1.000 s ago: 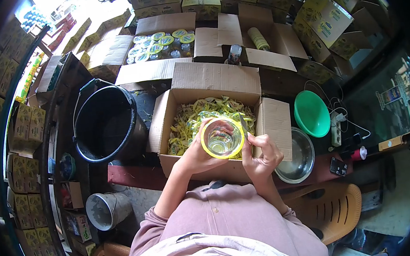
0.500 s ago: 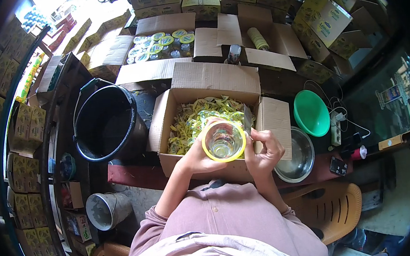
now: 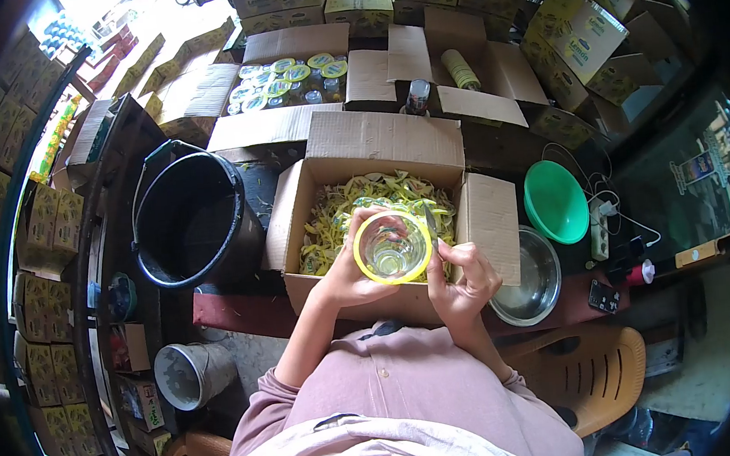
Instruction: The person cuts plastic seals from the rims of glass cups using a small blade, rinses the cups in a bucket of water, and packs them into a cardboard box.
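Observation:
A clear plastic cup point(image 3: 392, 247) with a yellow rim is tilted so that its open mouth faces me. My left hand point(image 3: 353, 267) is wrapped round the cup's left side. At the cup's right edge, my right hand point(image 3: 465, 282) pinches a thin dark blade point(image 3: 430, 221) that points up along the rim. Both hands are over the near side of an open cardboard box point(image 3: 289, 208), which holds many yellow-green strips point(image 3: 337, 198). The cup and hands hide part of the strips.
A black bucket point(image 3: 189, 220) stands left of the box. To the right are a green bowl point(image 3: 556, 202), a metal bowl point(image 3: 528, 288), a power strip point(image 3: 599, 235) and a phone point(image 3: 603, 296). Behind are a carton of lidded cups point(image 3: 293, 75) and a dark-topped container point(image 3: 417, 97).
The cup and both hands have shifted slightly left and up since half a second ago. The blade has also moved left and lies closer along the cup's rim.

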Available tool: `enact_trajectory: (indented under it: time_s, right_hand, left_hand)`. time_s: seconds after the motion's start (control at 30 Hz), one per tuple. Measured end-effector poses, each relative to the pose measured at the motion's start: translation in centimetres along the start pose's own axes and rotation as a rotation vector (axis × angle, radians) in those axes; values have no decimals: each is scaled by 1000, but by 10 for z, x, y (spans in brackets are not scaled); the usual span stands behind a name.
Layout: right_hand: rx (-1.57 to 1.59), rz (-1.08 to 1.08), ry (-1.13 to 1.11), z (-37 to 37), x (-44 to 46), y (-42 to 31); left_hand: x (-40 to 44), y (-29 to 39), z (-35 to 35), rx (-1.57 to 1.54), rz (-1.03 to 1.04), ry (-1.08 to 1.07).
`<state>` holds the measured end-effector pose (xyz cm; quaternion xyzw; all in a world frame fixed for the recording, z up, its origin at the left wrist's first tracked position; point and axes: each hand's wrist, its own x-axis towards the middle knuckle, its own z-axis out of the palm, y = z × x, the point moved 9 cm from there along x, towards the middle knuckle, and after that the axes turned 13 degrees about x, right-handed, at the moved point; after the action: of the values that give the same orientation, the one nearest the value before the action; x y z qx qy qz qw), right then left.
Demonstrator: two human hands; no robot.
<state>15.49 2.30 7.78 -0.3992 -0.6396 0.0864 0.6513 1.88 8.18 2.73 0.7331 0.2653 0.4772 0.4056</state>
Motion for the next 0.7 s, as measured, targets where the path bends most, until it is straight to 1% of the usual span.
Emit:
enact_trajectory:
  time_s: [0.07,0.17,0.3,0.4,0.5,0.63,0.7]
  right_hand:
    - [-40,-30,4,-1,4,-3]
    - [54,58,0,-2,6,5]
    - [68,72,-8,-2,1,10]
    - [52,76,-13,-4,2,10]
    - [56,76,-14,-4,5,10]
    - [112,106,-5,-6,1,14]
    - [118,114,-6,-6,1,15]
  left_hand:
    - [2,9,4,59,66,-46]
    - [3,9,3,16,46,-33]
    - [4,8,1,-13,20,-30]
    - [1,2,7,-32,-26,-82]
    - [0,4,12,21,0,-130]
    - [3,2,8,-71,-76,-112]
    - [5,4,7,-107,-68,-103]
